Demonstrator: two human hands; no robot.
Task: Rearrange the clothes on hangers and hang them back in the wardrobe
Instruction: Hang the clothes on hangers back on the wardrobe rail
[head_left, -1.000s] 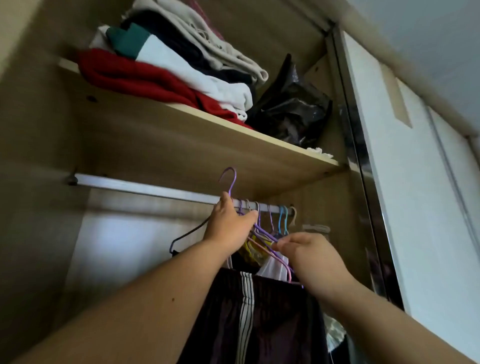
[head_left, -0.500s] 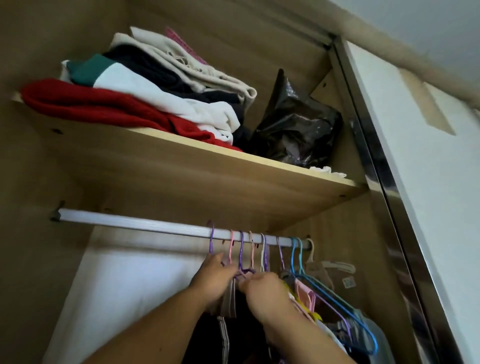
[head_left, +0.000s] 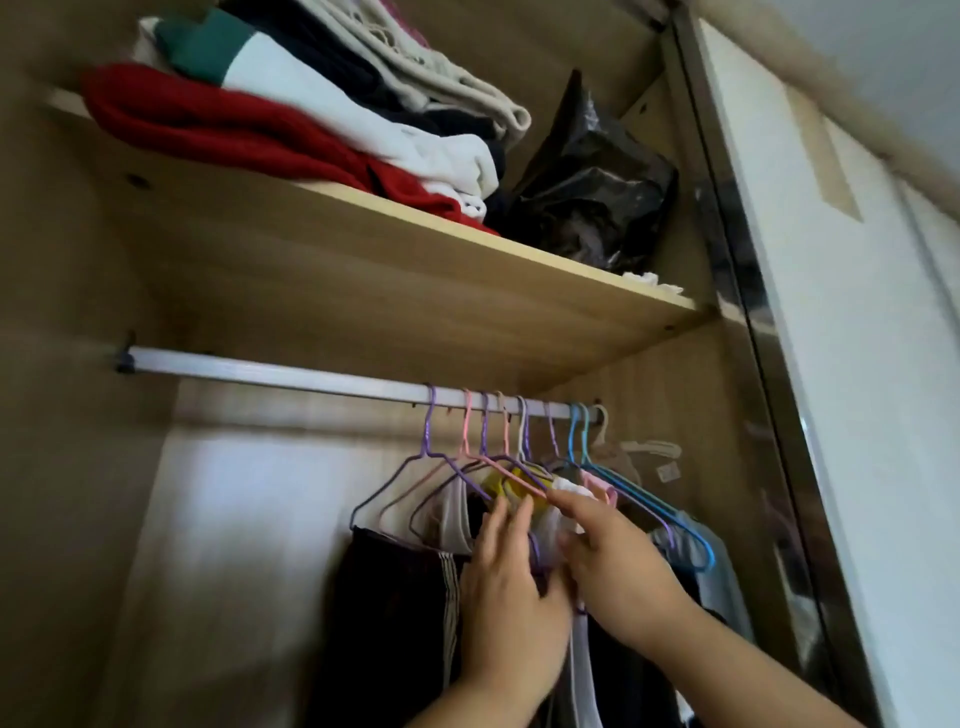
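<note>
A white rail (head_left: 270, 371) runs under the wooden shelf (head_left: 395, 291). Several wire hangers (head_left: 498, 431) in purple, pink and blue crowd its right end. A dark striped garment (head_left: 395, 597) hangs from the leftmost purple hanger (head_left: 415, 470). My left hand (head_left: 506, 592) reaches up among the hung clothes with straight fingers touching the fabric. Beside it my right hand (head_left: 608, 561) points its fingers at a white garment (head_left: 558, 512) and a hanger arm. Whether it pinches anything is hidden.
Folded clothes (head_left: 291, 104), red, white, green and beige, are stacked on the shelf. A black plastic bag (head_left: 587, 187) sits next to them. The sliding door's metal frame (head_left: 748, 322) stands at the right. The rail's left half is bare.
The purple hanger with the dark striped garment went from my left hand onto the rail. Both hands then dropped lower and moved right among the hung clothes.
</note>
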